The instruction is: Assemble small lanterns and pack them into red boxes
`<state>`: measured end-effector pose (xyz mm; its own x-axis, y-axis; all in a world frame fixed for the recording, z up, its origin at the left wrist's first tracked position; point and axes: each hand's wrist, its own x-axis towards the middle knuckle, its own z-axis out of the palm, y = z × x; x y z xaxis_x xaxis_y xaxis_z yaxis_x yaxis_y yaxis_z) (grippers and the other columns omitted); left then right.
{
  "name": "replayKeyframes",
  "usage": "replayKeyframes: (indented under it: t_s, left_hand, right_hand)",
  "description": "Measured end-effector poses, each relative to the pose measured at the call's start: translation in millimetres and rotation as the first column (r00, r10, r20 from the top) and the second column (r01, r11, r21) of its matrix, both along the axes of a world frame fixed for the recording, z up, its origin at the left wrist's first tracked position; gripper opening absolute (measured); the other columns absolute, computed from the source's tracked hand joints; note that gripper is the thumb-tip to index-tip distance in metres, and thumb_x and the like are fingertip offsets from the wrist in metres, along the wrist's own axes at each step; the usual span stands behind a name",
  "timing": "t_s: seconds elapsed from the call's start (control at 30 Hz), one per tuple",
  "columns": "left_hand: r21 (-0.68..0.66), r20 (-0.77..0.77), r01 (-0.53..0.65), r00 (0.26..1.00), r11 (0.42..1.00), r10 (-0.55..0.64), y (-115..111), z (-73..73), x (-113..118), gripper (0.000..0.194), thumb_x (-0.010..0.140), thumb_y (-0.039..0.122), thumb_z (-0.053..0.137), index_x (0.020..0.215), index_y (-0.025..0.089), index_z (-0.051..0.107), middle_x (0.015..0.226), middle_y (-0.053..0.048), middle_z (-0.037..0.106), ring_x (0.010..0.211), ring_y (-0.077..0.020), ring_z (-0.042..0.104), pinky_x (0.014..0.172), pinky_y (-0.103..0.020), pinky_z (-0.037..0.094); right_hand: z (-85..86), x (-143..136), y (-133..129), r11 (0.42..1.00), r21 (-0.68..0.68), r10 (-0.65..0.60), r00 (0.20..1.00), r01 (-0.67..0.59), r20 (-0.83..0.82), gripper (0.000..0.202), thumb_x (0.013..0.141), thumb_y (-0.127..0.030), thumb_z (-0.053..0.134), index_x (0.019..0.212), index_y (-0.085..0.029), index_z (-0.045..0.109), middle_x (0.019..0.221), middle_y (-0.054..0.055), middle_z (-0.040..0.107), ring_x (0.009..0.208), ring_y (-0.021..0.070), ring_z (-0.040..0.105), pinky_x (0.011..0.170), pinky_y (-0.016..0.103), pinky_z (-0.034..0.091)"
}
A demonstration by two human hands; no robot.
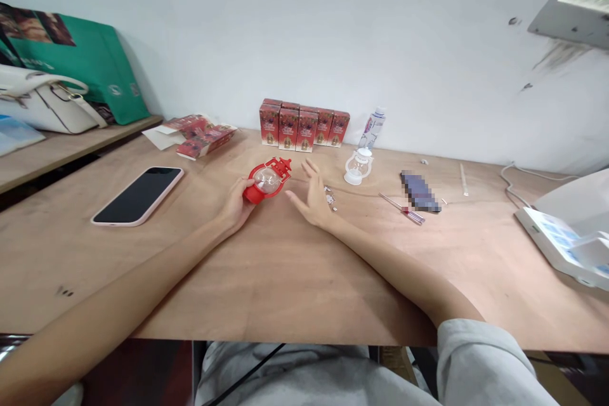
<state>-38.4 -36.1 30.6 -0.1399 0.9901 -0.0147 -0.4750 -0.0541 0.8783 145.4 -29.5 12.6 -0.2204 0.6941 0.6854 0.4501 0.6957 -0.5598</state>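
My left hand (237, 203) is closed around the base of a small red lantern (267, 181) with a clear globe. The lantern is tilted, its red cap pointing up and to the right. Just right of it, my right hand (312, 196) is held with thumb and fingers apart, nothing in it and not touching the lantern. Small pale pieces (330, 198) lie on the table beside the right hand, partly hidden by it. A white lantern (358, 167) of the same shape stands upright farther right.
Several red boxes (288, 128) stand by the wall, with a bottle (372, 129) to their right. Opened red packaging (200, 136) and a phone (137, 196) lie on the left. A screwdriver (402, 207), a pixelated dark item (420, 191) and a white device (561, 244) are at the right.
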Motion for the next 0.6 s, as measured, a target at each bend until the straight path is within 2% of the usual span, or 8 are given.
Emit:
replayKeyframes:
  t_s: [0.03, 0.1, 0.17, 0.23, 0.3, 0.4, 0.5, 0.6]
  left_hand:
    - [-0.002, 0.001, 0.01, 1.0, 1.0, -0.01, -1, 0.7, 1, 0.016, 0.06, 0.022, 0.061, 0.062, 0.016, 0.046, 0.066, 0.002, 0.049, 0.059, -0.0083, 0.044, 0.051, -0.018, 0.038]
    - [-0.002, -0.036, 0.044, 0.998, 0.999, -0.044, -4, 1.4, 2, 0.016, 0.061, 0.022, 0.061, 0.064, 0.016, 0.047, 0.066, 0.002, 0.05, 0.06, -0.0083, 0.045, 0.052, -0.018, 0.039]
    - [-0.01, -0.101, 0.101, 0.99, 0.995, -0.101, -6, 1.2, 5, 0.017, 0.061, 0.024, 0.062, 0.069, 0.017, 0.048, 0.068, 0.003, 0.053, 0.061, -0.0087, 0.048, 0.055, -0.019, 0.041]
    - [-0.015, -0.163, 0.15, 0.975, 0.989, -0.15, -8, 0.2, 7, 0.021, 0.062, 0.027, 0.063, 0.073, 0.017, 0.049, 0.069, 0.003, 0.055, 0.062, -0.0094, 0.05, 0.057, -0.02, 0.042]
    - [0.01, -0.23, 0.164, 0.96, 0.986, -0.157, -9, -1.1, 8, 0.023, 0.064, 0.031, 0.063, 0.075, 0.018, 0.048, 0.07, 0.003, 0.056, 0.063, -0.0102, 0.051, 0.059, -0.022, 0.042]
    - [0.091, -0.409, 0.228, 0.896, 0.969, -0.173, -10, -3.0, 8, 0.023, 0.067, 0.034, 0.063, 0.077, 0.019, 0.048, 0.074, 0.003, 0.058, 0.069, -0.0121, 0.054, 0.066, -0.025, 0.044]
    - [0.119, -0.554, 0.309, 0.809, 0.944, -0.195, -9, -4.8, 7, 0.022, 0.069, 0.033, 0.062, 0.079, 0.019, 0.05, 0.082, 0.001, 0.061, 0.08, -0.0147, 0.056, 0.076, -0.029, 0.046]
    - [0.083, -0.525, 0.258, 0.832, 0.963, -0.178, 0, -6.1, 3, 0.021, 0.068, 0.031, 0.062, 0.081, 0.018, 0.052, 0.085, -0.001, 0.06, 0.083, -0.016, 0.058, 0.08, -0.033, 0.047]
  right_hand:
    - [-1.6, -1, 3, 0.985, -0.15, 0.079, 0.993, -0.09, -0.084, 0.07, 0.082, -0.048, 0.052, 0.138, -0.017, 0.025, 0.14, 0.017, 0.038, 0.127, 0.0246, 0.042, 0.104, 0.047, 0.036]
    - [-3.6, -3, 8, 0.864, -0.389, 0.233, 0.939, -0.32, -0.255, 0.068, 0.08, -0.059, 0.048, 0.133, -0.018, 0.034, 0.128, 0.013, 0.052, 0.115, 0.0229, 0.053, 0.098, 0.044, 0.043]
    - [-3.2, -6, 10, 0.733, -0.464, 0.341, 0.859, -0.498, -0.383, 0.064, 0.076, -0.065, 0.05, 0.121, -0.019, 0.049, 0.117, 0.008, 0.061, 0.109, 0.0222, 0.057, 0.098, 0.04, 0.044]
    - [-1.1, -8, 9, 0.678, -0.446, 0.396, 0.802, -0.584, -0.447, 0.061, 0.07, -0.064, 0.058, 0.111, -0.019, 0.057, 0.111, 0.005, 0.064, 0.108, 0.0217, 0.057, 0.1, 0.038, 0.042]
    - [1.2, -10, 7, 0.665, -0.44, 0.39, 0.783, -0.604, -0.485, 0.057, 0.068, -0.062, 0.062, 0.106, -0.02, 0.06, 0.108, 0.004, 0.066, 0.107, 0.0209, 0.058, 0.101, 0.036, 0.041]
    - [2.2, -11, 6, 0.69, -0.458, 0.3, 0.797, -0.56, -0.524, 0.052, 0.069, -0.059, 0.063, 0.102, -0.019, 0.062, 0.104, 0.004, 0.068, 0.104, 0.0203, 0.06, 0.099, 0.037, 0.042]
    - [-0.5, -13, 8, 0.741, -0.446, 0.216, 0.806, -0.503, -0.55, 0.049, 0.067, -0.056, 0.065, 0.099, -0.018, 0.061, 0.102, 0.004, 0.068, 0.099, 0.0198, 0.061, 0.095, 0.036, 0.045]
    - [-5.4, -13, 9, 0.832, -0.415, 0.101, 0.836, -0.368, -0.539, 0.049, 0.069, -0.052, 0.065, 0.102, -0.018, 0.057, 0.107, 0.006, 0.066, 0.099, 0.0189, 0.061, 0.093, 0.034, 0.046]
